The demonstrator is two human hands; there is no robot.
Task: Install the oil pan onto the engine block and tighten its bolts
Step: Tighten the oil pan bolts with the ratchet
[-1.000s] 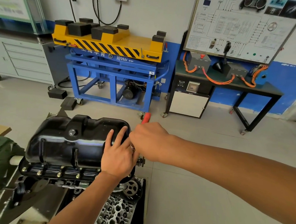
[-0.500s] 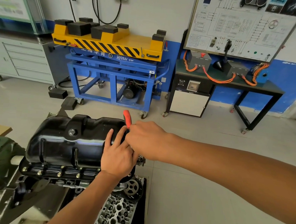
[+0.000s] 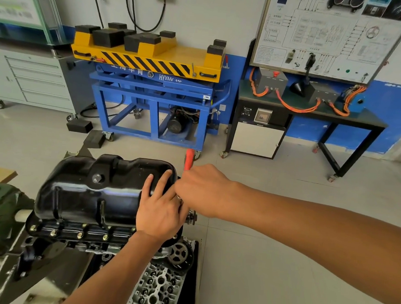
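While we are resting the left grip [image 3: 161,212] flat, fingers straight, on the right end of the black oil pan [image 3: 92,191], we are curling the right grip [image 3: 202,190] tightly round a red-handled tool [image 3: 189,159]. Its handle is poking up just past the pan's far right corner, and its working end is hiding under our hands. The pan is sitting on the engine block [image 3: 79,244] in the lower left of the frame, with bolts [image 3: 79,235] lining its near flange. A cylinder head [image 3: 156,291] is lying at the bottom centre.
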